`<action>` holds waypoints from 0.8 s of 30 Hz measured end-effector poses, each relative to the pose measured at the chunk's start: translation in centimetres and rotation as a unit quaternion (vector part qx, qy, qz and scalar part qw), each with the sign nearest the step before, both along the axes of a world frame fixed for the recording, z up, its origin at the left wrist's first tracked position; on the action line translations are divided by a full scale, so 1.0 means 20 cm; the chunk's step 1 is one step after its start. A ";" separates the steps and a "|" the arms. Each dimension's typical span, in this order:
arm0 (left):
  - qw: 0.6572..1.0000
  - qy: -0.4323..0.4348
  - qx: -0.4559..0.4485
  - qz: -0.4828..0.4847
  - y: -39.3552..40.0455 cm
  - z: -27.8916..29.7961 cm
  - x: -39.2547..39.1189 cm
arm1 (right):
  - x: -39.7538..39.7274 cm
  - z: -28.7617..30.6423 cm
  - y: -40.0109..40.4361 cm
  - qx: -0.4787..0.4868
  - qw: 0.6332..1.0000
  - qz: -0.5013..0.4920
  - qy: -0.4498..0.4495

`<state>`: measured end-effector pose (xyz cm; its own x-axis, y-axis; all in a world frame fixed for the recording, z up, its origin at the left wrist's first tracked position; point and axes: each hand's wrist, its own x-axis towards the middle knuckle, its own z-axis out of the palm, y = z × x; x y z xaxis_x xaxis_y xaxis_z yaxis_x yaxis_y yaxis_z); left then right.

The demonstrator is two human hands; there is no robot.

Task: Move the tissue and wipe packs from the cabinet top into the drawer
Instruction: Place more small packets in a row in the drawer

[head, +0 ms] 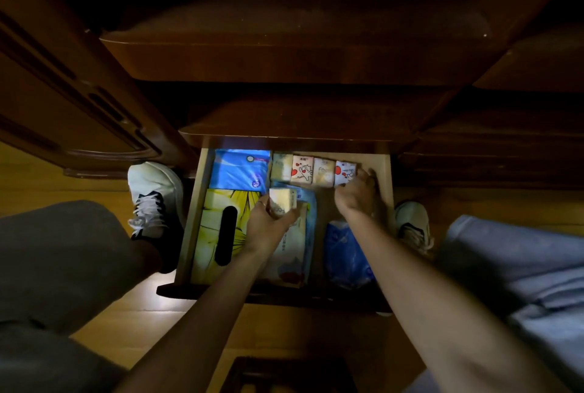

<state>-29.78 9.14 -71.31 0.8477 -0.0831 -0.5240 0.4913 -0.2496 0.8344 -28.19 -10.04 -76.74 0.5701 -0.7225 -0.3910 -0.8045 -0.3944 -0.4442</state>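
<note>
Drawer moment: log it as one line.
left hand: holds small pack | right hand: at row-end pack | drawer: open

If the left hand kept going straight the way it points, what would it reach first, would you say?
Probably the row of small tissue packs at the back of the drawer. The left hand, holding a beige pack, points toward its left end, though height is unclear.

Single head-worn wide-angle view, looking steeply down, close over open drawer (387,177)
</note>
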 end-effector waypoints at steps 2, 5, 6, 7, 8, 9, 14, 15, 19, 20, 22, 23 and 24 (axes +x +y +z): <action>1.000 -0.011 0.002 0.003 -0.01 -0.02 -0.01 | -0.06 0.04 0.02 -0.034 0.999 0.017 -0.026; 1.000 -0.016 0.014 -0.001 -0.01 -0.04 -0.02 | -0.12 0.10 0.08 0.120 0.988 0.036 -0.089; 1.000 -0.014 0.017 -0.007 -0.01 -0.04 -0.02 | -0.14 0.12 0.10 0.228 0.967 0.044 -0.110; 1.000 -0.007 0.012 -0.015 -0.01 -0.04 -0.03 | -0.15 0.14 0.12 0.312 0.941 0.066 -0.115; 1.000 0.000 0.001 -0.028 -0.01 -0.05 -0.03 | -0.16 0.15 0.14 0.351 0.924 0.101 -0.112; 0.999 0.002 -0.004 -0.044 -0.02 -0.05 -0.03 | -0.17 0.15 0.16 0.355 0.919 0.130 -0.115; 0.994 0.017 -0.029 -0.102 -0.02 -0.06 -0.06 | -0.21 0.13 0.09 0.369 0.914 0.135 -0.101; 0.993 0.029 -0.043 -0.104 -0.03 -0.06 -0.07 | -0.22 0.13 0.08 0.374 0.915 0.129 -0.084; 0.996 0.023 -0.043 -0.071 -0.02 -0.10 -0.08 | -0.19 0.11 0.04 0.315 0.942 0.013 -0.112; 0.996 0.019 -0.041 -0.071 -0.02 -0.10 -0.08 | -0.17 0.11 0.03 0.305 0.946 0.009 -0.112; 0.995 0.014 -0.015 -0.098 -0.03 -0.11 -0.09 | -0.16 0.09 0.04 0.321 0.941 0.060 -0.085; 0.994 0.010 0.003 -0.110 -0.04 -0.12 -0.09 | -0.16 0.07 0.05 0.316 0.942 0.090 -0.069; 0.995 0.005 0.018 -0.103 -0.04 -0.12 -0.09 | -0.16 0.04 0.07 0.296 0.947 0.110 -0.063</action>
